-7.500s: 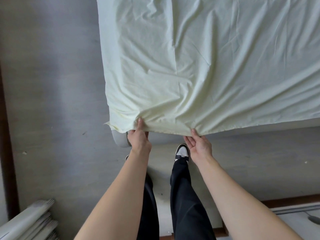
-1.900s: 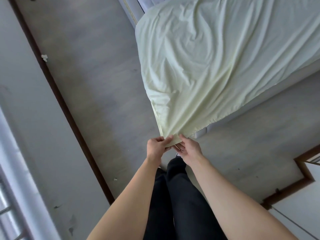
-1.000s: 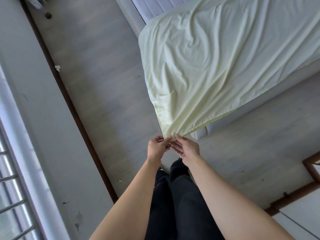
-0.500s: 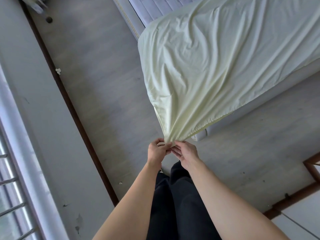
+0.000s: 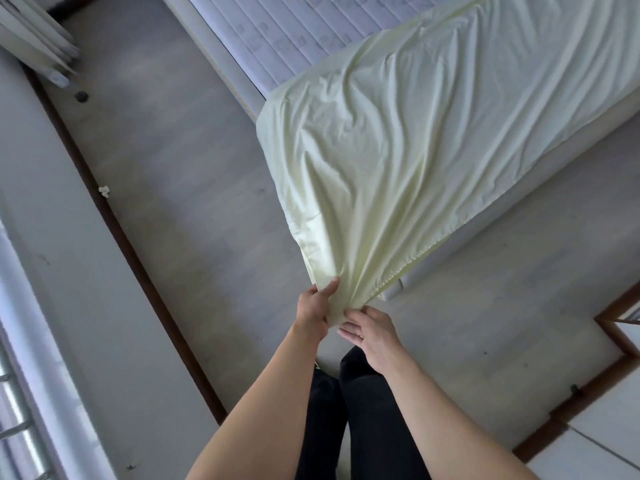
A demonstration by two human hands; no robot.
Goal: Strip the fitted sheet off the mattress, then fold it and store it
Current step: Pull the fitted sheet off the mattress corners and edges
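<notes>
A pale yellow fitted sheet [image 5: 398, 143] lies loose over the near end of the mattress and hangs down off its corner to my hands. The bare quilted mattress [image 5: 287, 29] shows at the top, where the sheet has slid off. My left hand [image 5: 313, 308] grips the gathered sheet corner, thumb on top of the cloth. My right hand [image 5: 372, 332] sits just right of it, with its fingertips on the same bunched corner. The elastic hem [image 5: 415, 256] runs up to the right from my hands.
A grey wood floor [image 5: 180, 174] surrounds the bed. A wall with a dark skirting board [image 5: 114, 233] runs along the left, with window bars at the bottom left. Folded pale panels [image 5: 31, 39] lean at the top left. A brown door frame [image 5: 616, 341] is at the right.
The sheet has slid further toward me, baring more quilted mattress at the top. My hands stay together on the gathered corner, with the left thumb now raised over the cloth.
</notes>
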